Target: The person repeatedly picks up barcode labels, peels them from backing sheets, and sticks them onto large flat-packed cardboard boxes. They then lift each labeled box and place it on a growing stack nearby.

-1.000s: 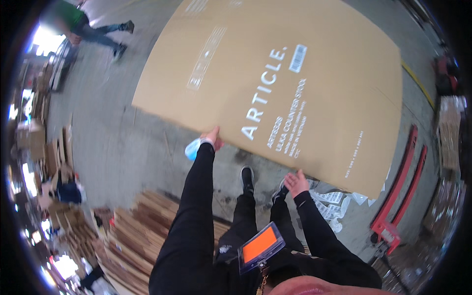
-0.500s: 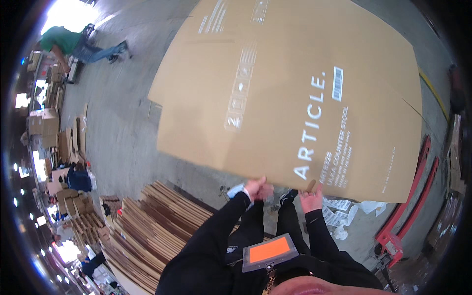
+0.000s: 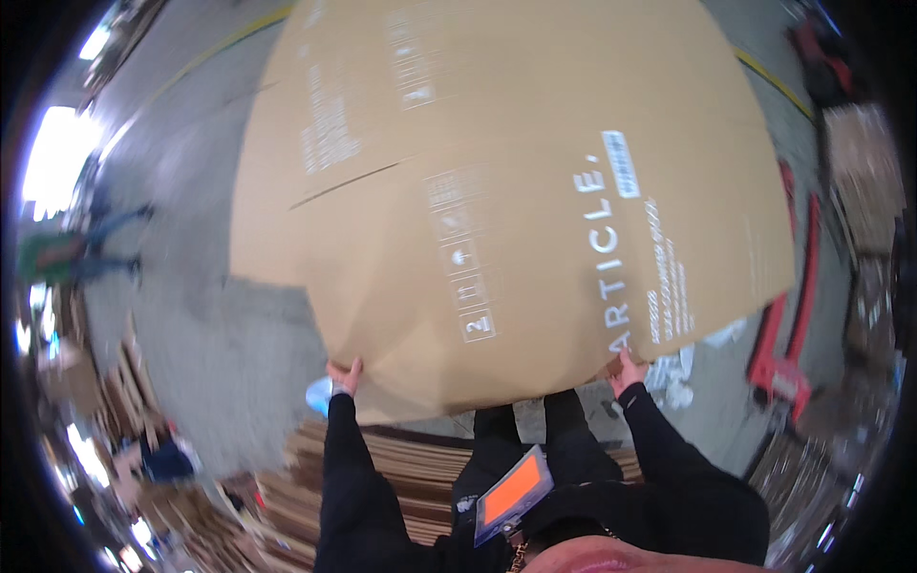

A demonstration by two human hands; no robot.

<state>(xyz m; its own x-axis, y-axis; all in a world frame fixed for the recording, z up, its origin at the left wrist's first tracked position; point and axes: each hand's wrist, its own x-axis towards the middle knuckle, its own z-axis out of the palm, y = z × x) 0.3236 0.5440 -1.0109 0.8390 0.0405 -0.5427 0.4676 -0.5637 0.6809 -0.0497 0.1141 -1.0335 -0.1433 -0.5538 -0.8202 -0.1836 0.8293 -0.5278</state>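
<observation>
A large flattened cardboard box, brown with white printing and a white barcode label, spreads out in front of me. My left hand grips its near edge toward the left, thumb on top. At the right part of the same edge, my right hand holds it with the thumb above and the fingers hidden beneath. Between the two hands the sheet sags and bends a little. Something light blue shows beside my left wrist; I cannot make out what it is.
Flat cardboard sheets are stacked close by my legs. A red pallet jack stands on the right, near wrapped goods. Crumpled labelled plastic lies on the floor by my right hand. A person in green is at far left.
My left hand has slid left along the cardboard's edge, so my hands are now wide apart. My view has turned leftward; the stacked sheets now appear behind my legs.
</observation>
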